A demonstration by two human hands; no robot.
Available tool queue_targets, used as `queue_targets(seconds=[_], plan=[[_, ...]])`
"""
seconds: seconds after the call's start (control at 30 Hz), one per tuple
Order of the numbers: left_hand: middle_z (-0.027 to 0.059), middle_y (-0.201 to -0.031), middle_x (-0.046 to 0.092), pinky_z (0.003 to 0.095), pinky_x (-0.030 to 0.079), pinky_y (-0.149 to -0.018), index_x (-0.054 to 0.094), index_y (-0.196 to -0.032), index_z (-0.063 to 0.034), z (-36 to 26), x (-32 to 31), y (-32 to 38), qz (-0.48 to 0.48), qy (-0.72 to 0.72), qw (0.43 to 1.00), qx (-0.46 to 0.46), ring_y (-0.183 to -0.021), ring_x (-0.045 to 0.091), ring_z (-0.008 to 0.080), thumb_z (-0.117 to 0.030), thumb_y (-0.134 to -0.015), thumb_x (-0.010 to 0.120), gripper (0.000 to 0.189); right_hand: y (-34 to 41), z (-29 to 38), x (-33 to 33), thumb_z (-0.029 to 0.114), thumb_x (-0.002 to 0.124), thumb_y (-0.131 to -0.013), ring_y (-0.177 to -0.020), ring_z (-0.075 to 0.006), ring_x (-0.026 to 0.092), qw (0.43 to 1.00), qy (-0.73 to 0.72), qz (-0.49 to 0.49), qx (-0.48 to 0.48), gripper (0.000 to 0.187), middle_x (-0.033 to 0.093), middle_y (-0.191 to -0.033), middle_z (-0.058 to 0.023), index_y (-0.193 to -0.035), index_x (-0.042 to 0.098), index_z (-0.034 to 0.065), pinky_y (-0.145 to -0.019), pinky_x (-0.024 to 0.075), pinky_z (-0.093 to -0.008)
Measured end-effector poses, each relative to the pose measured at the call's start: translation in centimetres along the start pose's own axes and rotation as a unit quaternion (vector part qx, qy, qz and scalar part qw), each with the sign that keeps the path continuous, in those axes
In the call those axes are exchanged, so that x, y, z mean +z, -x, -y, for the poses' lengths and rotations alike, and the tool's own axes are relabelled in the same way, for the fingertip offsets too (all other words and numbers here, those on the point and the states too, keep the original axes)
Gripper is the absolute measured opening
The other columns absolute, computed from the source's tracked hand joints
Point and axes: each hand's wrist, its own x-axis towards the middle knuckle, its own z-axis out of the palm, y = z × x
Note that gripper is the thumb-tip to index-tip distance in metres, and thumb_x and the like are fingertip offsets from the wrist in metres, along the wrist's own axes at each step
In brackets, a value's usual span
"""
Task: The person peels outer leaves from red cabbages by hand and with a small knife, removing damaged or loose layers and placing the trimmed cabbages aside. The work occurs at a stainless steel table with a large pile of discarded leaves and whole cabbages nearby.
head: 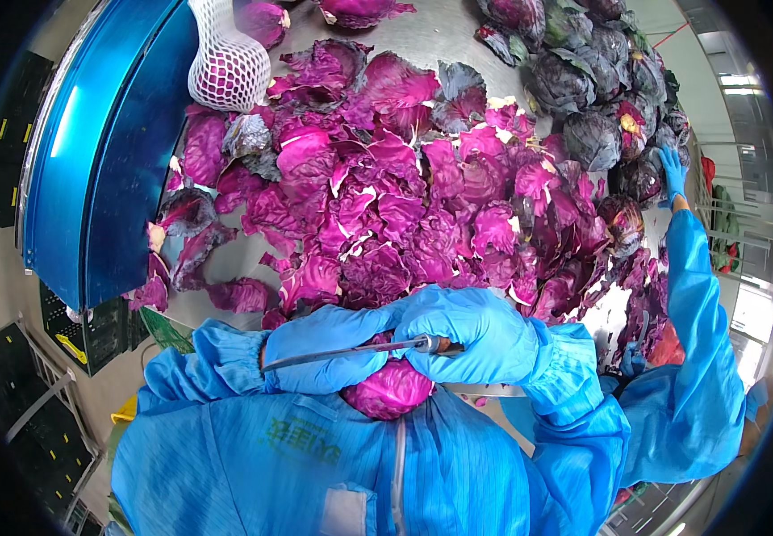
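A trimmed red cabbage head rests close against the front of my blue gown. My gloved left hand grips it from the left and above. In my right hand, also in a blue glove, I hold a knife by its handle. Its narrow blade points left, passing over the cabbage and across my left hand. The right fingers lie against the cabbage's upper right side, though my gloves hide most of that contact. Just beyond my hands, loose purple cabbage leaves lie heaped on a metal table.
Untrimmed dark cabbages are piled at the far right. A co-worker's gloved hand touches that pile; their other hand holds a knife. A cabbage in white foam netting sits by a blue metal housing. Black crates stand left.
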Motion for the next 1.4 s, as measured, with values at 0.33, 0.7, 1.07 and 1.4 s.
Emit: queue_targets(seconds=[0.33,0.7,1.07,1.4], plan=[[0.022,-0.102,0.064,0.0445,0.047,-0.079,0.029,-0.154,-0.0048,-1.4,-1.6,-0.3,0.066,0.157,0.985,-0.031,-0.087,0.062,0.0356,-0.035,-0.097,0.054,0.069,0.2,0.1,-0.9,0.018,0.064,-0.089,-0.077,-0.0326,0.063,0.988,0.134,0.044,-0.069,0.014,0.06,-0.087,-0.0094,-0.099,0.061,0.0092,-0.064,0.0519,-0.0441],[0.0209,-0.078,0.06,0.0458,0.043,-0.063,0.041,-0.141,-0.0001,-1.0,-0.7,-0.9,0.005,0.074,0.993,0.095,-0.067,0.058,0.0375,-0.03,-0.1,0.048,0.052,-0.2,-0.2,-1.2,0.021,0.065,-0.081,-0.07,-0.0344,0.061,0.985,0.127,0.121,0.003,0.017,0.057,-0.08,-0.0114,-0.091,0.056,0.0104,-0.059,0.047,-0.0455],[0.0229,-0.087,0.062,0.0477,0.048,-0.068,0.037,-0.144,0.0018,-1.8,-0.8,-1.3,-0.051,0.046,0.987,0.144,-0.077,0.063,0.0403,-0.033,-0.097,0.049,0.059,0.9,-0.8,-0.3,0.01,0.07,-0.079,-0.068,-0.0285,0.059,0.994,0.07,0.084,-0.019,0.014,0.058,-0.079,-0.0074,-0.089,0.06,0.0106,-0.059,0.0469,-0.0399],[0.0213,-0.088,0.065,0.049,0.05,-0.067,0.03,-0.151,-0.0031,0.3,0.7,-1.4,-0.016,-0.016,0.996,0.084,-0.075,0.064,0.0397,-0.026,-0.092,0.057,0.069,1.6,-0.7,-0.5,0.009,0.075,-0.086,-0.079,-0.0248,0.067,0.999,-0.015,0.007,0.028,0.011,0.068,-0.088,-0.0092,-0.094,0.069,0.0073,-0.067,0.0535,-0.0366]])
